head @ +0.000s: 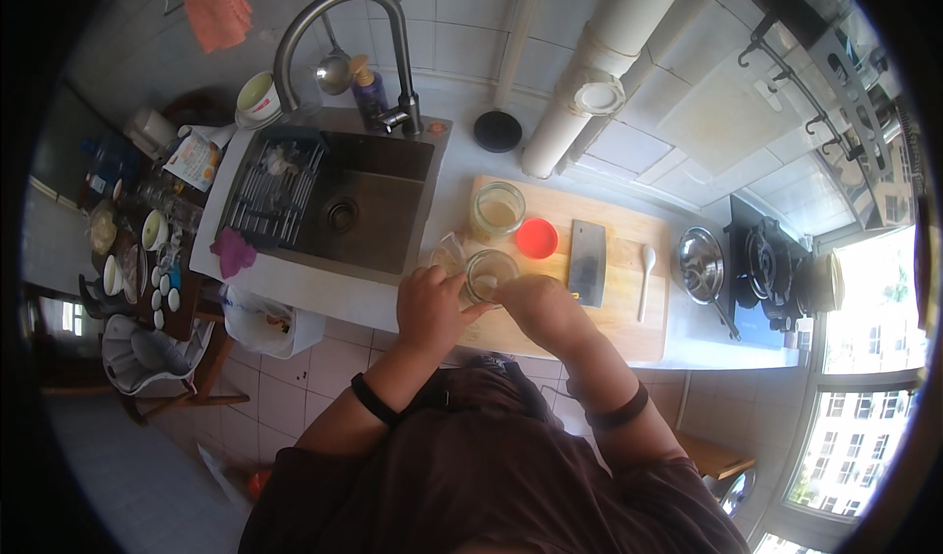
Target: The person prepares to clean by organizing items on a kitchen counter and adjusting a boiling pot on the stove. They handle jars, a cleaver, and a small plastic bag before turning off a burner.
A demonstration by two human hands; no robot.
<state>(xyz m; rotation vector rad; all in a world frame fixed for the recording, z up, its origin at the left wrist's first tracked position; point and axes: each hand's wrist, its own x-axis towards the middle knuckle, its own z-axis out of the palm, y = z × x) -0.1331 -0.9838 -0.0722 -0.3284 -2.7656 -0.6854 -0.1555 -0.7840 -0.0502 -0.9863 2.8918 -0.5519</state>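
A glass jar (492, 270) stands near the front left of the wooden cutting board (545, 342), between my hands. My left hand (433, 305) is at its left side, with the thumb near the jar's base. Over the jar's right rim my right hand (536, 305) is bent, its fingertips partly hidden; whether it holds something cannot be told. Behind stands a second, larger glass jar (499, 210) with pale contents. A red round lid (536, 239) lies beside it. A clear container (448, 253) touches or nearly touches my left fingers. Further right lie a cleaver (587, 263) and a white spoon (647, 283).
Left of the board is a steel sink (376, 222) with a drying rack (276, 193) and a faucet (404, 53). A black round lid (497, 131) lies behind the board. A metal strainer (700, 263) and a gas stove (762, 333) are at the right.
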